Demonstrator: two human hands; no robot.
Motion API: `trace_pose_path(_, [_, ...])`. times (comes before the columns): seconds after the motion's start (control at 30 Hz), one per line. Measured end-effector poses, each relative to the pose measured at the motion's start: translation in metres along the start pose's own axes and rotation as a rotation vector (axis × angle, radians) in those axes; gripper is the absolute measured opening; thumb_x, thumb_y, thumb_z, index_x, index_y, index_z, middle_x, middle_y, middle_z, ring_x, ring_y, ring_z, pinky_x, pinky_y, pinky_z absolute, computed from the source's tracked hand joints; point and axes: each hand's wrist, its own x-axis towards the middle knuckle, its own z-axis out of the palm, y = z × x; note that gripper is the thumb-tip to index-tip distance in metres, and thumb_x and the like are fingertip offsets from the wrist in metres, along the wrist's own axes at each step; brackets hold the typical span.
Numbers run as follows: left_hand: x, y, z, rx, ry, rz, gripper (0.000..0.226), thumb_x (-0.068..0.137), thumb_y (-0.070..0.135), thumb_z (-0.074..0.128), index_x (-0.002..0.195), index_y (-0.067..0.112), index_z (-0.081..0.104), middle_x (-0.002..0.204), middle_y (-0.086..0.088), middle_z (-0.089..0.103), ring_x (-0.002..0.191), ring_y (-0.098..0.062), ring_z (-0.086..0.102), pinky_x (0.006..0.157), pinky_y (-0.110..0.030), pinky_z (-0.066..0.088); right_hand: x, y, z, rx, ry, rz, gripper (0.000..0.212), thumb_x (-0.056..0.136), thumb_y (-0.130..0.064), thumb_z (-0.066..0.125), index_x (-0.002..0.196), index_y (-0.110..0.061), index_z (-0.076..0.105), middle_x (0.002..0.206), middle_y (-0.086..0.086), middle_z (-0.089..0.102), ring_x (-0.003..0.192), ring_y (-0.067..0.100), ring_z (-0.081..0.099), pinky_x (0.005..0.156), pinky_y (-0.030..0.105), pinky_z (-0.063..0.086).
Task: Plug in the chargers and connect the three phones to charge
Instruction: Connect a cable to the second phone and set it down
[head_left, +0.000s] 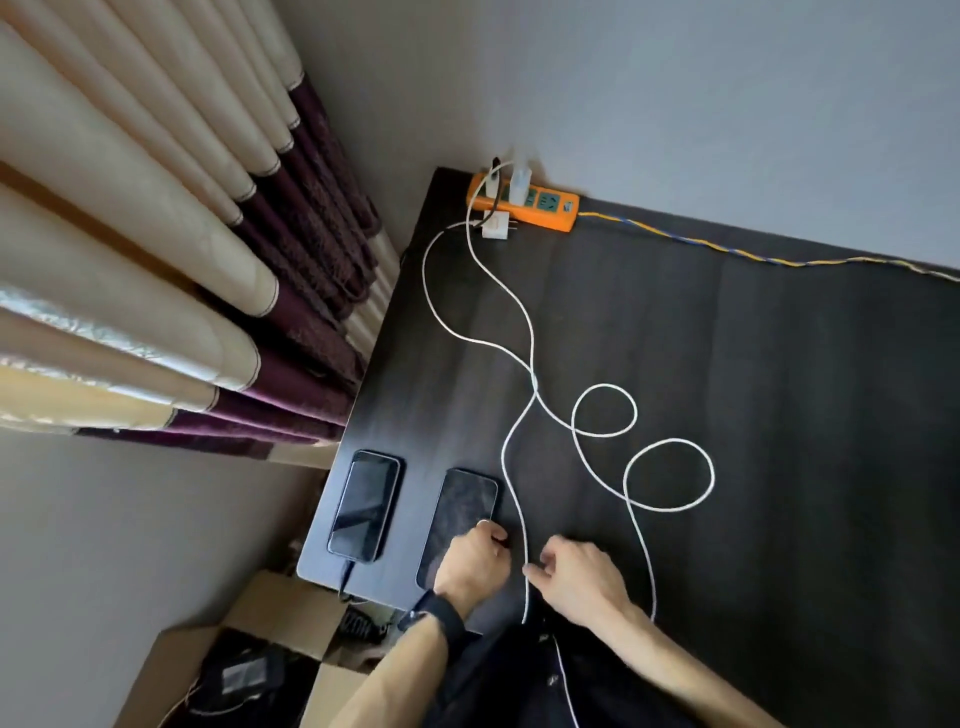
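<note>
On the dark table (727, 364), two phones lay side by side near the left front corner. Left phone (365, 505) sat face up with a dark cable (345, 574) running off its near end over the table edge. Second phone (460, 519) lay just to its right, with the left hand (475, 564) resting on its near right corner, fingers curled; wrist wore a dark band (439, 618). Right hand (582, 577) was just beside it, thumb and forefinger pinched on a white cable (514, 499) near the front edge. That cable ran back across the table, crossing a second white cable (670, 475), which made two loops at mid-table. At the far left corner sat an orange power strip (522, 202), against the wall, with a white charger (521, 182) plugged in upright and another white charger (496, 224) lying loose on the table, touching the strip's front. Which cable fed which charger was hard to tell. A striped lead (727, 247) left the strip rightward along the wall. Curtains (156, 260) hung left; an open cardboard box (249, 670) sat below.
</note>
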Motion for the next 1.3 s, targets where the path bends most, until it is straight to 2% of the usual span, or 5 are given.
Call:
trace_pose_path(0.23, [-0.025,-0.047,0.005,0.063,-0.150,0.110,0.042,0.088,0.019,0.045,0.126,0.023,0.063,0.124,-0.003,0.068,0.114,-0.026,0.063,0.098,-0.028,0.046,-0.025,-0.014,0.036,0.227,0.041,0.178,0.035,0.090,-0.045,0.059,0.072,-0.016,0.067,0.078,0.004,0.074,0.081,0.028,0.069,0.076,0.036,0.056])
trace_pose_path(0.37, [-0.048,-0.070,0.005,-0.084,-0.324,0.264,0.021,0.090,0.025,0.057,0.104,0.023,0.073,0.104,0.000,0.075,0.089,-0.006,0.066,0.088,-0.021,0.049,-0.036,-0.022,0.028,1.042,0.121,0.291,0.022,0.097,-0.023,0.062,0.088,-0.005,0.070,0.074,0.005,0.072,0.071,0.021,0.076,0.064,0.031,0.058])
trace_pose_path(0.53, [-0.073,-0.083,-0.025,-0.360,-0.286,0.367,0.017,0.100,0.013,0.053,0.094,0.005,0.067,0.069,0.010,0.068,0.054,-0.001,0.055,0.058,-0.013,0.045,-0.052,-0.023,0.007,1.312,0.294,0.290,0.020,0.101,-0.023,0.057,0.093,-0.006,0.064,0.080,0.005,0.065,0.075,0.025,0.076,0.066,0.030,0.055])
trace_pose_path(0.7, [-0.073,-0.102,-0.080,-0.251,-0.290,0.387,0.016,0.098,0.013,0.055,0.094,0.012,0.070,0.066,0.004,0.065,0.063,-0.015,0.058,0.071,-0.024,0.049,-0.052,-0.020,-0.010,1.495,0.516,0.334,0.021,0.103,-0.026,0.052,0.099,-0.007,0.060,0.090,0.004,0.063,0.073,0.023,0.073,0.066,0.030,0.056])
trace_pose_path(1.3, [-0.115,-0.084,-0.137,-0.496,-0.101,0.557,0.021,0.091,0.017,0.069,0.097,-0.003,0.073,0.088,-0.012,0.076,0.063,-0.006,0.065,0.053,-0.016,0.044,-0.103,-0.027,0.083,0.467,0.218,0.250,0.020,0.091,-0.044,0.061,0.094,-0.025,0.067,0.083,-0.009,0.075,0.075,0.010,0.071,0.077,0.031,0.055])
